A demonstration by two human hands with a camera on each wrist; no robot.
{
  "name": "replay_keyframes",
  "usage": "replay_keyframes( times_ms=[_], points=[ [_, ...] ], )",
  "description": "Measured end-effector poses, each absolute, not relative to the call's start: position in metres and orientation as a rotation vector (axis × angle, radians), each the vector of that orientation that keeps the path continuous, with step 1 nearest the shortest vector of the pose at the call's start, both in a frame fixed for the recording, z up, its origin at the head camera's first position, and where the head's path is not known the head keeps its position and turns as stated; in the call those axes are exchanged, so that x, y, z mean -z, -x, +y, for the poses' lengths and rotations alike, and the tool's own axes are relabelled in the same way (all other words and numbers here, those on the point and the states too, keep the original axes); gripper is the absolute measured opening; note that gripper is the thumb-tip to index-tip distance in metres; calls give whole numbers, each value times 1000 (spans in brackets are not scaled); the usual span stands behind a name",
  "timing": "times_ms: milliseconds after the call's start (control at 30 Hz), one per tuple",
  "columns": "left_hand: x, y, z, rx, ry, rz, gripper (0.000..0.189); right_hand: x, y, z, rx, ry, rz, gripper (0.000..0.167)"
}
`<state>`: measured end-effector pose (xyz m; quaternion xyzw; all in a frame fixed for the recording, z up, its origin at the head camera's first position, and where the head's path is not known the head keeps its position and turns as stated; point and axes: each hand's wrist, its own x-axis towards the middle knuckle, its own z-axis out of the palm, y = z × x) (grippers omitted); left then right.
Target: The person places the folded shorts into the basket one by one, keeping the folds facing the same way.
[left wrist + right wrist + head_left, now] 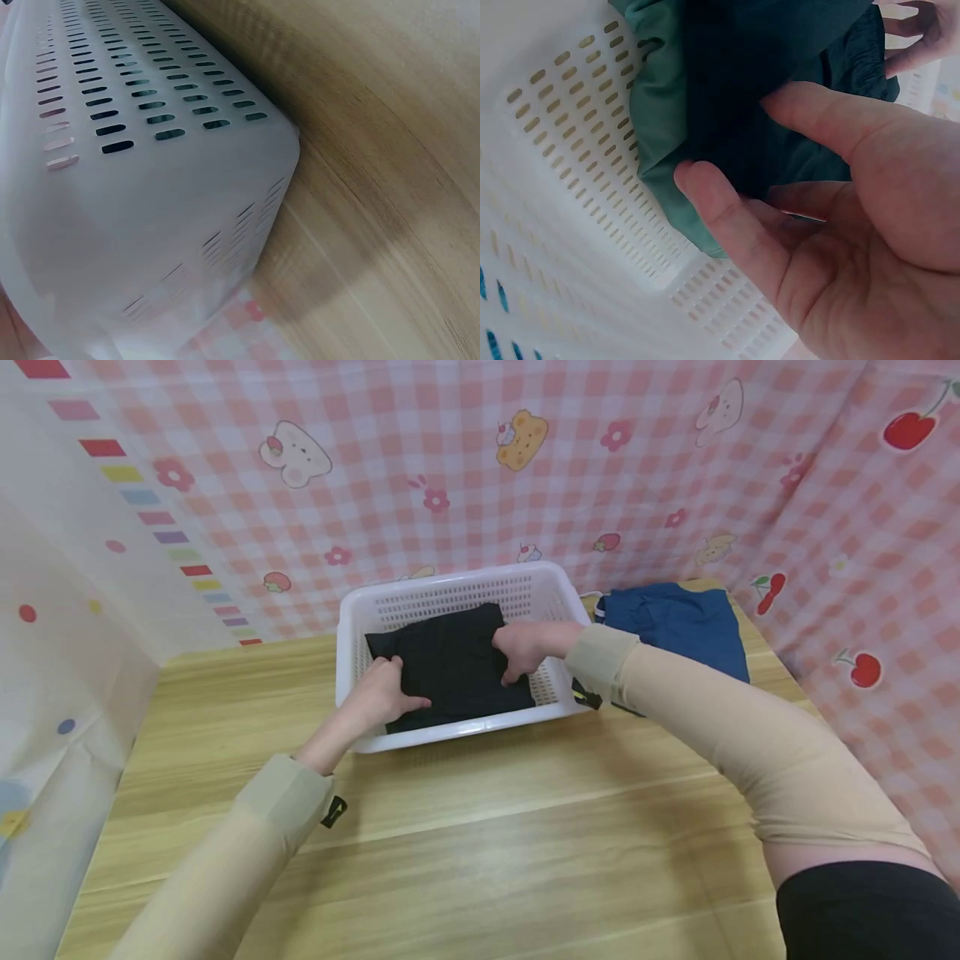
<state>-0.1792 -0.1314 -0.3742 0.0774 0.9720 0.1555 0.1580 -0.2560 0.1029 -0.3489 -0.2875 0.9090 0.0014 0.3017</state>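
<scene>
A folded black garment [454, 662] lies inside a white plastic basket [420, 737]; its gathered elastic edge [866, 56] shows in the right wrist view. There, green cloth [660, 112] peeks out beneath it. My left hand [375, 693] holds the garment's left side, thumb spread toward the middle. My right hand [528, 646] grips the right side between thumb and fingers, and its fingertips [697, 176] overlap the green cloth up close. The left wrist view has only the basket's slotted outer wall [150, 195], with the left hand's fingers out of sight.
A folded blue garment [675, 622] with a white cord lies right of the basket, a bit of yellow behind it. Everything stands on a wood-grain table [480, 843]. Pink checked cloth [465, 460] hangs close behind the basket and along the right side.
</scene>
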Motion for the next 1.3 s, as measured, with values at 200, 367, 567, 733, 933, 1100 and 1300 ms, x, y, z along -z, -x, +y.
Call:
replay_keyframes(
  times_ms=[200,367,567,733,933,1100,1300],
  points=[
    [378,181,-131,-402,-225,2776,92,350,258,96,-82,747,2382,36],
    [381,180,-130,-388,-250,2778,93,352,257,91,-135,716,2326,24],
    [382,180,-130,-390,-251,2785,94,351,254,89,-183,718,2338,23],
    [381,180,-132,-433,-240,2781,95,350,253,90,-190,728,2349,23],
    [374,171,-132,-517,-217,2827,94,342,252,108,-115,723,2420,55],
    [367,164,-133,-623,-225,2866,90,333,245,129,-10,777,2542,77],
    [367,154,-131,-747,-312,2915,87,337,225,155,120,893,2695,77]
  ],
)
